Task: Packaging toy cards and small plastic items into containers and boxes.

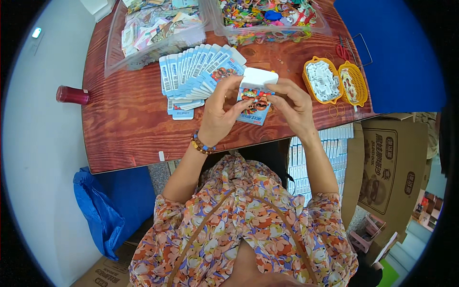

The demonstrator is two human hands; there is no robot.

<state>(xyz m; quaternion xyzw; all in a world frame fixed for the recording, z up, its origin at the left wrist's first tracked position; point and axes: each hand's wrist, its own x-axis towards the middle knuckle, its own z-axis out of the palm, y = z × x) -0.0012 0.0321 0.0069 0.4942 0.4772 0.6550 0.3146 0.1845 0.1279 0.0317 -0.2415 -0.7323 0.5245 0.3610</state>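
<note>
Between my two hands, just above the near part of the table, is a small light-blue cardboard box (pixel 253 114) with cartoon figures on its front. Its white top flap is raised. My left hand (pixel 218 111) grips the box's left side, with the thumb across the front. My right hand (pixel 295 106) pinches the right edge near the flap, thumb on the front and fingers behind. What lies inside the box cannot be seen. Fanned out just beyond my left hand are several flat blue boxes (pixel 184 71), overlapping one another on the table.
Two clear plastic bins stand at the back, one with paper packets (pixel 158 31), one with colourful trinkets (pixel 267 16). At the right are yellow baskets (pixel 354 83) with small packets, and red scissors (pixel 342 51). A dark red jar (pixel 72 95) stands left; an open carton (pixel 394 162) holds boxes below right.
</note>
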